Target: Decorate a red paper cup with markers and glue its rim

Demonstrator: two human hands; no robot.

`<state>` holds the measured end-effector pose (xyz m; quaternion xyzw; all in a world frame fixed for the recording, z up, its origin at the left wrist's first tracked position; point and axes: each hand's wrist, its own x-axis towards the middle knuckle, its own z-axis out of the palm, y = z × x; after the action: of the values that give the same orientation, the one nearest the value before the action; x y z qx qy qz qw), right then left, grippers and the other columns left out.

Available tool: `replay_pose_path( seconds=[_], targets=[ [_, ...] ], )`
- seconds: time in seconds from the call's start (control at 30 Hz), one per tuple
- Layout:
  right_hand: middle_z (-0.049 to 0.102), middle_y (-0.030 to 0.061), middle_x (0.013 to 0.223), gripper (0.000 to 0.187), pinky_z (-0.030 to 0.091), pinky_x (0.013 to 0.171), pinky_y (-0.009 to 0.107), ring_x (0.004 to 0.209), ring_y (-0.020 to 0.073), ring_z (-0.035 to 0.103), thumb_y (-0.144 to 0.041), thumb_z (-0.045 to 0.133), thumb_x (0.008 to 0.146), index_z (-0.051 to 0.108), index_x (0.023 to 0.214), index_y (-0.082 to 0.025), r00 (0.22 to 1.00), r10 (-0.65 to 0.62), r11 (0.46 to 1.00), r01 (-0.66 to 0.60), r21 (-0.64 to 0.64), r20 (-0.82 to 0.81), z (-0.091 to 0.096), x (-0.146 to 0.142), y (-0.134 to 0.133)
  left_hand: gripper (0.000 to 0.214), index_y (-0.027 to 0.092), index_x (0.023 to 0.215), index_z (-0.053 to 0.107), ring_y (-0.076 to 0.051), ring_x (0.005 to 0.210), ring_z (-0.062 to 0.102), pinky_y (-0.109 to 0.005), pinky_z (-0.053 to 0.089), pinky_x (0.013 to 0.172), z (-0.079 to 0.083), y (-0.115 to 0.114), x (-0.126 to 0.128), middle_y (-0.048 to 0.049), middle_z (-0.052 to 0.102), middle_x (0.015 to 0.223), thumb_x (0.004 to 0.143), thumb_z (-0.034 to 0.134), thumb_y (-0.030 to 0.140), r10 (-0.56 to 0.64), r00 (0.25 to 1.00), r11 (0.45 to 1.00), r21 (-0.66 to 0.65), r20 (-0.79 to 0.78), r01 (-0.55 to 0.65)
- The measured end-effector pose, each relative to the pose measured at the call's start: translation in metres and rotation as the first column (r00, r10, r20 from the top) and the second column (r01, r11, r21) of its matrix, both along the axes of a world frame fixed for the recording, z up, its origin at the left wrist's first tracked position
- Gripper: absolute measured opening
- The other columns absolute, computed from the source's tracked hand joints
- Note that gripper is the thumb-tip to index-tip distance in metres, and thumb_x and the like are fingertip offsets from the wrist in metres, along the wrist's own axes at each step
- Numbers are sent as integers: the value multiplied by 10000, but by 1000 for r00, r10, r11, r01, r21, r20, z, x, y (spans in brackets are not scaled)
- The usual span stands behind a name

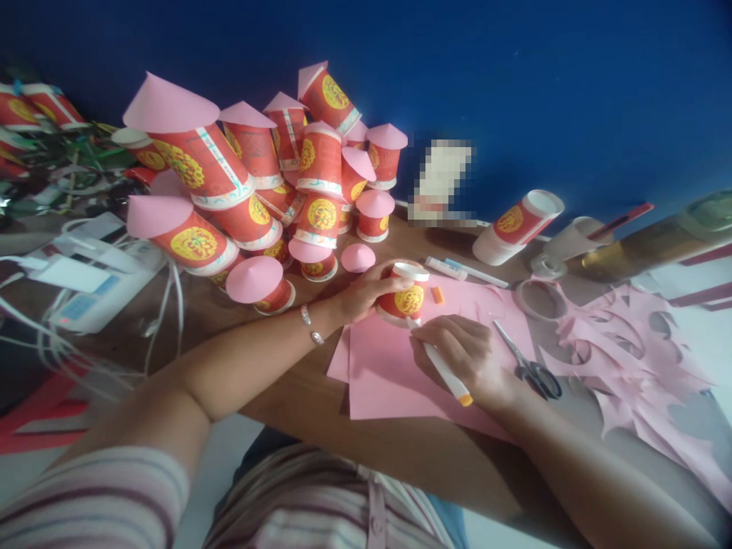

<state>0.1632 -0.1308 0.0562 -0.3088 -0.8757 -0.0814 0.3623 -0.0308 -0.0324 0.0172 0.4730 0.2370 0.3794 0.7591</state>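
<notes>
My left hand (366,293) is wrapped around a red paper cup (410,300) with a yellow round emblem and white bands at both ends. Between the fingers of my right hand (460,351) is a white marker (443,372) with an orange end, its tip at the lower edge of the cup. A small orange marker cap (438,295) lies just right of the cup. Beneath both hands spread pink paper sheets (377,389). A pair of scissors (529,362) with dark handles rests to the right of my right hand.
Stacked red cups with pink cone tops (317,156) fill the back left. White cables and a power strip (103,282) sit at far left. Cut pink paper scraps (629,343) and a tape roll (540,296) are on the right. Markers (446,268) and upright cups (515,225) stand behind.
</notes>
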Motion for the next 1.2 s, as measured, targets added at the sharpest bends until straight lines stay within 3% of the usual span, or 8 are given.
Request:
replay_pose_path(
  seconds=[0.47, 0.73, 1.0, 1.2],
  targets=[
    [720, -13, 739, 195, 557, 613, 264, 618, 141, 691, -32, 667, 901, 626, 987, -202, 1000, -20, 1000, 21, 16, -6, -2, 0, 0, 457, 158, 1164, 741, -234, 1028, 699, -332, 528, 879, 3, 0, 0, -100, 749, 1114, 798, 858, 406, 12, 1000, 999, -45, 6, -12],
    [700, -10, 721, 185, 558, 583, 263, 606, 135, 664, -41, 661, 928, 618, 992, -209, 999, 13, 999, -11, 51, -45, 1, -1, -1, 439, 167, 1190, 747, -249, 1065, 709, -343, 530, 905, -8, 3, -1, -104, 761, 1137, 842, 821, 425, 9, 1000, 999, -33, 17, -9],
    [738, 58, 807, 185, 613, 627, 303, 682, 178, 720, -46, 698, 926, 645, 1064, -157, 997, 46, 997, -42, 72, -61, 0, 0, 0, 444, 182, 1230, 768, -283, 1227, 669, -351, 504, 984, -9, 6, -2, -114, 763, 1223, 843, 817, 393, 5, 998, 999, -54, 66, -1],
    [786, 90, 936, 279, 668, 741, 342, 848, 223, 792, -42, 706, 919, 656, 1160, -174, 994, 8, 998, -1, 63, -110, -6, 4, 1, 405, 169, 1159, 793, -261, 1113, 685, -367, 509, 982, -8, 7, -2, -102, 777, 1066, 815, 823, 380, 15, 995, 996, -91, 99, -6]
  ],
)
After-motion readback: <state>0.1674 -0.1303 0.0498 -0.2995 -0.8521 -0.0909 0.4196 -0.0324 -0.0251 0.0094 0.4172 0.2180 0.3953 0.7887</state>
